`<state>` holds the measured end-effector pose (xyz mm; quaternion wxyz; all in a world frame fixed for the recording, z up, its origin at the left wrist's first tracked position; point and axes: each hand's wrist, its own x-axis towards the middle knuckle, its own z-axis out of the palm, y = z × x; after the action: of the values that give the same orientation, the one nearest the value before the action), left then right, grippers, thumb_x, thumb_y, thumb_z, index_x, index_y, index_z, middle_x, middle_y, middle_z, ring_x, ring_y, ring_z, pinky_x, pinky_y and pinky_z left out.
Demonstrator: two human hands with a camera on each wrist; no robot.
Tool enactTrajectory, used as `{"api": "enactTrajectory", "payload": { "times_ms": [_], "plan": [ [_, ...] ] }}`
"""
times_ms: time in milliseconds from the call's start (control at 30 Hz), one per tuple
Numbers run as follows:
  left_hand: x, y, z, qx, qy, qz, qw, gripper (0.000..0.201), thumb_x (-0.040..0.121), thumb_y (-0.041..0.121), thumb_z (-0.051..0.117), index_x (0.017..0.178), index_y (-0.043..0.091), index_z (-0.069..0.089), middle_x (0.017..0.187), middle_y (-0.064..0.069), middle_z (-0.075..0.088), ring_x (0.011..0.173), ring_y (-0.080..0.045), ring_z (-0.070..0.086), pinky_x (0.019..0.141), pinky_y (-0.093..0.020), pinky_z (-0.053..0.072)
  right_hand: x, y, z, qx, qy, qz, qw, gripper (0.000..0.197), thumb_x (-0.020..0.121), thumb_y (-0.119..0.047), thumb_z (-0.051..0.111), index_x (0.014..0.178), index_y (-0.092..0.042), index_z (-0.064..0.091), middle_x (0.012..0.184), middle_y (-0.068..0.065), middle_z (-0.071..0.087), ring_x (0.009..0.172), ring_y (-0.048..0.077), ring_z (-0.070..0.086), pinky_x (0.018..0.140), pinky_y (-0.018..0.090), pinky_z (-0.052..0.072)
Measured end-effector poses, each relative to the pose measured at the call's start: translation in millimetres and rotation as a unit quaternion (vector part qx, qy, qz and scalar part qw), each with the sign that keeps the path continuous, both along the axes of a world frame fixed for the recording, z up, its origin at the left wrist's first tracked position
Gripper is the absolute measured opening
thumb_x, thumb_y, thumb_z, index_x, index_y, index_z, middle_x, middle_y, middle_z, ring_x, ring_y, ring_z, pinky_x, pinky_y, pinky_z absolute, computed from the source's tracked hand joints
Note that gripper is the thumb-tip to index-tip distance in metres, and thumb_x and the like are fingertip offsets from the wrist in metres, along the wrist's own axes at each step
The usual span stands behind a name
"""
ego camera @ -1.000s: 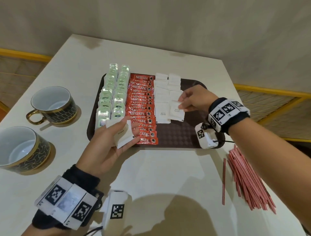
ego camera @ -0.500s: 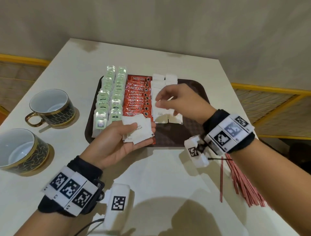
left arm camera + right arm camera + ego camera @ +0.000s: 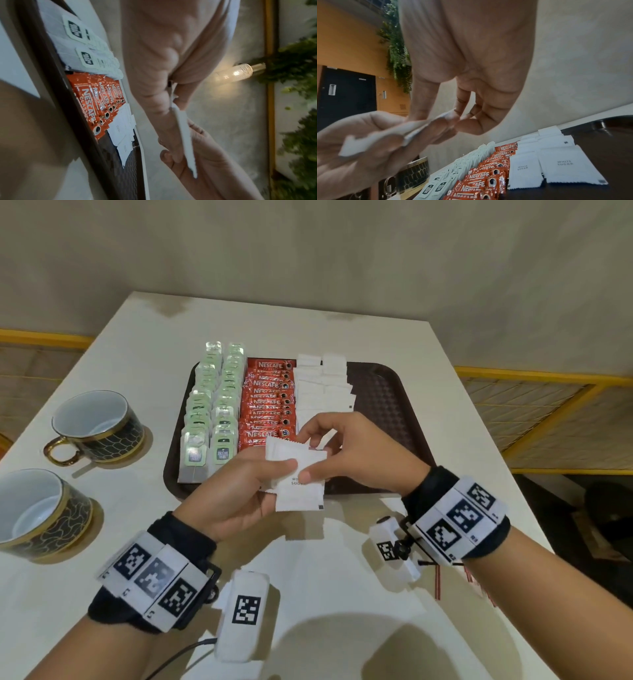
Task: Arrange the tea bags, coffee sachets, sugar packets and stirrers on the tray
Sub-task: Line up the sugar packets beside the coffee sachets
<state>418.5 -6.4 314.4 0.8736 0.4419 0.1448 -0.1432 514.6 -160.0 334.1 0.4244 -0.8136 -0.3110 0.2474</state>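
Note:
On the brown tray [image 3: 387, 405] lie two columns of tea bags [image 3: 210, 419], one column of red coffee sachets [image 3: 269, 405] and two columns of white sugar packets [image 3: 322, 385]. Over the tray's near edge my left hand [image 3: 274, 477] holds a small stack of sugar packets [image 3: 301, 491] between thumb and fingers. My right hand [image 3: 308, 453] pinches the top packet of that stack, thumb on its face and fingers at its far edge. The left wrist view shows the stack [image 3: 183, 135] edge-on between both hands. Red stirrers [image 3: 438, 583] lie on the table, mostly hidden behind my right wrist.
Two black-and-gold cups [image 3: 99, 426] [image 3: 37, 508] stand on the table left of the tray. The tray's right third [image 3: 383, 392] is bare. The white table [image 3: 308, 577] has open surface in front of the tray; its right edge is near the stirrers.
My right hand left the sugar columns on the tray and came back to the stack in my left hand, where it now pinches the top packet. The left hand rose slightly.

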Motion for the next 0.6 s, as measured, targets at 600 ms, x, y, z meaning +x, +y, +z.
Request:
{"api": "enactTrajectory", "payload": {
  "times_ms": [600],
  "plan": [
    [-5, 19, -23, 0.01, 0.052, 0.25, 0.967, 0.021, 0.093, 0.007, 0.058, 0.11, 0.02, 0.058, 0.115, -0.008, 0.071, 0.105, -0.025, 0.068, 0.065, -0.033, 0.062, 71, -1, -25, -0.066, 0.012, -0.115, 0.991, 0.019, 0.075, 0.005, 0.077, 0.074, -0.01, 0.066, 0.073, 0.003, 0.064, 0.073, 0.022, 0.069, 0.068, 0.03, 0.058]
  ]
}}
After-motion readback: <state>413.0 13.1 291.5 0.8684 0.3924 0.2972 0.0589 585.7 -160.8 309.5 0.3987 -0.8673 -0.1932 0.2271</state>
